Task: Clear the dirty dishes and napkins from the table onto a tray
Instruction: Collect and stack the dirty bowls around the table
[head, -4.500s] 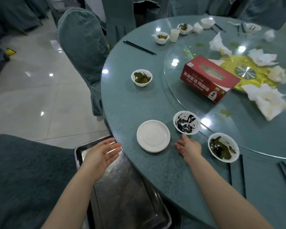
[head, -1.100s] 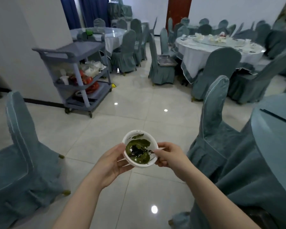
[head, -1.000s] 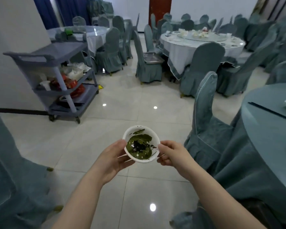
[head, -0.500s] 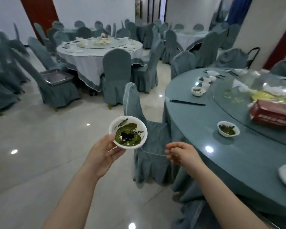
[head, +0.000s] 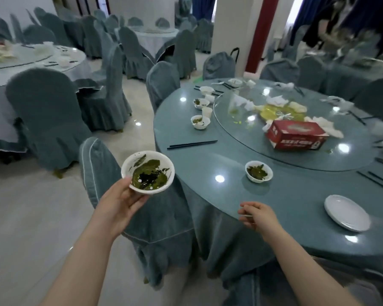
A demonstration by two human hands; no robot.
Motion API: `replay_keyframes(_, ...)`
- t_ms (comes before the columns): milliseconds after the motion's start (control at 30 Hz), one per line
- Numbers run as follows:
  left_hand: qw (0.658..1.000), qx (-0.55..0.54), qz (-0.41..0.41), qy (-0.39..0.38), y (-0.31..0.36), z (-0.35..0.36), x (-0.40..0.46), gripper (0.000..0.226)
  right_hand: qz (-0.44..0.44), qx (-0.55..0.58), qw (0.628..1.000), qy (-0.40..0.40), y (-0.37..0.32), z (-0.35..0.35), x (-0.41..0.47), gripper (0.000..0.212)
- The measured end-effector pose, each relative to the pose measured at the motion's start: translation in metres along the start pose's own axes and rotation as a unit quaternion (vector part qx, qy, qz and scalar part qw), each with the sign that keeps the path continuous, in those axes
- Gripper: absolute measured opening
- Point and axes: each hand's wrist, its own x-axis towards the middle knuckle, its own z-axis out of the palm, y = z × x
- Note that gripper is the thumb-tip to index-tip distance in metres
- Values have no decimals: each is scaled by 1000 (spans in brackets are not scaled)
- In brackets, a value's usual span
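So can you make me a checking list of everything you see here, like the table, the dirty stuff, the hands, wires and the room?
Surface: round teal table, glass turntable on it.
Job's things: dirty bowl held off the table's edge; another bowl, white plate and crumpled napkins on the table. Tray: nothing seen.
Clutter: red tissue box, black chopsticks, paper cup.
Hands: left hand holds the dirty bowl; right hand loosely curled, holds nothing.
Cables: nothing seen.
Surroundings: covered chairs, more tables, shiny floor.
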Motion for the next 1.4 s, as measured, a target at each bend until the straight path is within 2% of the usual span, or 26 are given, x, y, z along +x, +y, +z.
replay_keyframes(167, 998, 21, -35, -38, 22, 9, 71, 24, 42, 70, 991, 104, 5, 7, 53, 13)
replay_keyframes(300, 997, 31, -54, -55, 28, 21, 117, 21, 79, 90, 982, 148, 2, 5, 98, 19)
replay_keyframes(500, 993, 77, -79, -29, 21, 56, 200, 18, 137, 151, 955, 214, -8, 0, 192, 34)
replay_keyframes(667, 990, 79, -113, -5, 10, 84, 262, 17, 163, 157, 940, 257, -21, 2, 251, 23)
replay_keyframes(733, 989, 80, -121, -4, 7, 91, 285, 18, 153, 122, 950, 245, -31, 5, 268, 22)
replay_keyframes(900, 987, 94, -131, -16, -4, 102, 328, 18, 57, 20, 983, 173, -80, 32, 294, 12)
replay_keyframes(1000, 982, 125, -135, -48, -9, 111, 343, 38, -3, -18, 995, 100, -120, 57, 299, 10)
replay_keyframes(1133, 979, 133, -145, -54, -15, 124, 355, 51, -59, -13, 998, 9, -157, 92, 300, 14)
replay_keyframes(1267, 978, 120, -161, -56, -20, 136, 358, 50, -71, -28, 994, -76, -171, 124, 304, 12)
replay_keyframes(1400, 979, 119, -155, -60, -22, 146, 360, 46, -93, -48, 990, -92, -173, 148, 312, 9)
